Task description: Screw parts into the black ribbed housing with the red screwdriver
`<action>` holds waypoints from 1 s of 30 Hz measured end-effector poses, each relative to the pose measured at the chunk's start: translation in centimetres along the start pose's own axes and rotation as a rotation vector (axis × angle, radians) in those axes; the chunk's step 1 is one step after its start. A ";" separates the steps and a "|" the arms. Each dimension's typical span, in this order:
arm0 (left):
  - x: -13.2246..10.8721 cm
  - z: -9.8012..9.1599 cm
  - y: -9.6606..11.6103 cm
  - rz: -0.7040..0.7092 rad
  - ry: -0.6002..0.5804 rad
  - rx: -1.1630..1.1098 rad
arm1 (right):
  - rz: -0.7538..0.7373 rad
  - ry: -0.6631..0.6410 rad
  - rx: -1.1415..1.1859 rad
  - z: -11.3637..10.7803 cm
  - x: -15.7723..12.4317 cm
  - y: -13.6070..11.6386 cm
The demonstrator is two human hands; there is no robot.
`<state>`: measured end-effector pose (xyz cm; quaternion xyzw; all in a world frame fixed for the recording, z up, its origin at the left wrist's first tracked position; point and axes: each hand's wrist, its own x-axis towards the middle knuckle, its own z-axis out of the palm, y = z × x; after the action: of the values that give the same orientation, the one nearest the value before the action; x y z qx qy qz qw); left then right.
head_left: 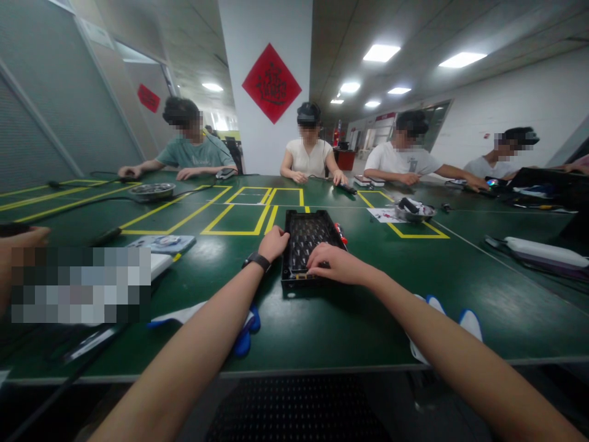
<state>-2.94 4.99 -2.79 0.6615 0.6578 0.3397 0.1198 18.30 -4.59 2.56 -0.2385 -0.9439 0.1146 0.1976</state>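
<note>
A black rectangular tray-like device (307, 232) with a perforated surface lies on the green table (322, 325) in front of me. My left hand (273, 242), a black watch on its wrist, rests closed against the device's left edge. My right hand (332, 265) lies on the device's near right part, fingers curled and pressing on its surface. Whether anything small is under the fingers is hidden. A red-tipped tool (340, 233) lies by the device's right edge.
White and blue gloves (246, 325) lie under my forearms, with another pair of gloves (464, 319) to the right. Yellow tape boxes (239, 215) mark the table. Several people sit across the table. A metal bowl (151, 191), a second bowl (414, 212), cables, and a white device (545, 250) lie around.
</note>
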 end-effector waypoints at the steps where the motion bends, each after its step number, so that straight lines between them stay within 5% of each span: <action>1: 0.1 0.0 -0.1 0.007 0.003 0.002 | 0.000 0.012 0.005 0.0 0.0 0.0; 18: 0.3 0.2 -0.2 0.010 0.009 0.021 | -0.019 0.069 -0.003 0.1 0.0 -0.5; 30: 0.3 0.2 -0.3 0.020 0.010 0.014 | 0.023 -0.056 0.005 -0.2 -0.1 0.1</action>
<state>-3.09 5.36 -3.09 0.6673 0.6541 0.3395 0.1082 18.50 -4.46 2.70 -0.2457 -0.9459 0.1260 0.1703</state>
